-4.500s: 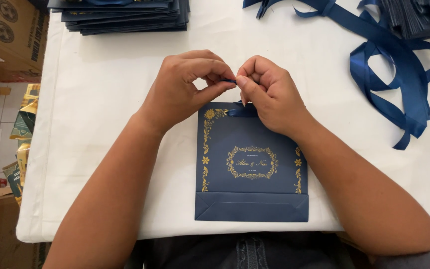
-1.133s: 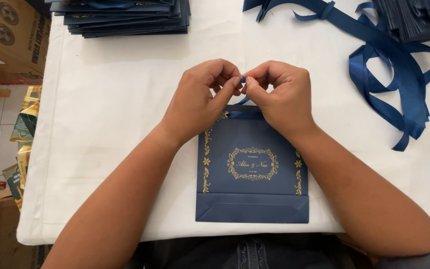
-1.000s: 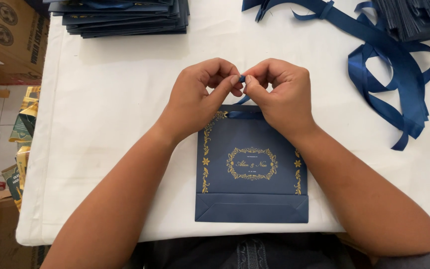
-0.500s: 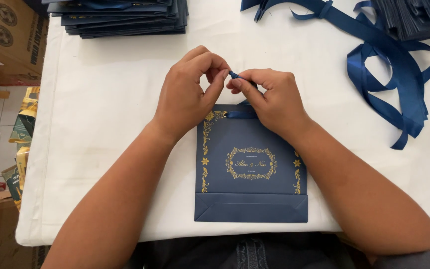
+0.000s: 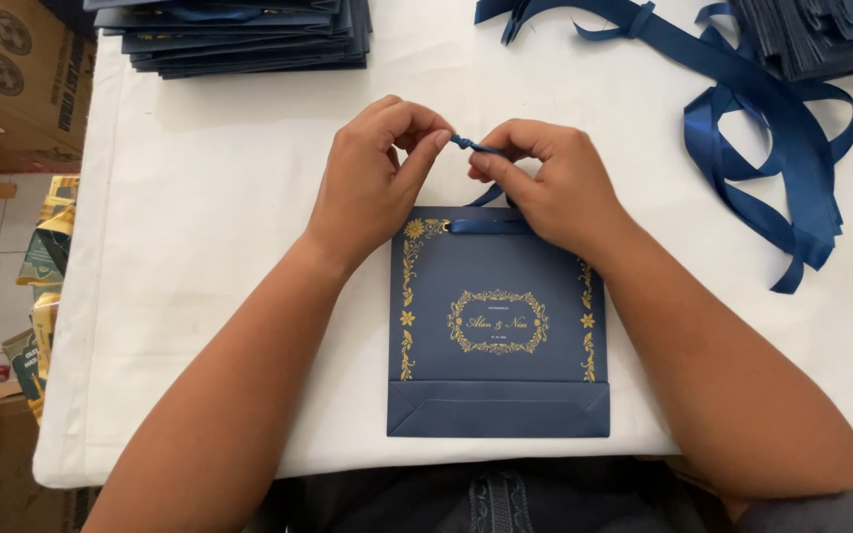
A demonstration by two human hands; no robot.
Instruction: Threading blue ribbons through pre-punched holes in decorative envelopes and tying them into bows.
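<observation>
I take the flat navy paper bag (image 5: 498, 321) as my landmark; it lies face up on the white table (image 5: 229, 227), its folded base toward me and its gold ornament in the middle of the panel.

Far to the left of the bag, off the table edge, I see cardboard boxes (image 5: 22, 79) and some green and gold packets (image 5: 46, 266) lower down. Up and to the left of the bag, at the far side of the table, sits a stack of navy bags (image 5: 239, 35) laid flat.

My left hand (image 5: 367, 183) is just above the bag's top left corner, its heel overlapping that corner. Thumb and forefinger are closed in a narrow pinch on the end of the thin blue ribbon (image 5: 468, 146), and the other fingers curl inward.

The ribbon runs as a short taut piece between my two hands just above the bag's top edge, and a further length of it (the flat strip across the holes) lies along the top of the bag's front panel under my right fingers.

My right hand (image 5: 545, 183) rests over the bag's top edge, right of centre, fingers bent and pinching the other side of that same ribbon piece. The two pinches are close together, not quite touching.

Well to the right of the bag lies a loose heap of wide blue satin ribbon (image 5: 782, 148) in loops, and above that heap, at the table's far right corner, another pile of dark bags (image 5: 821, 35).
</observation>
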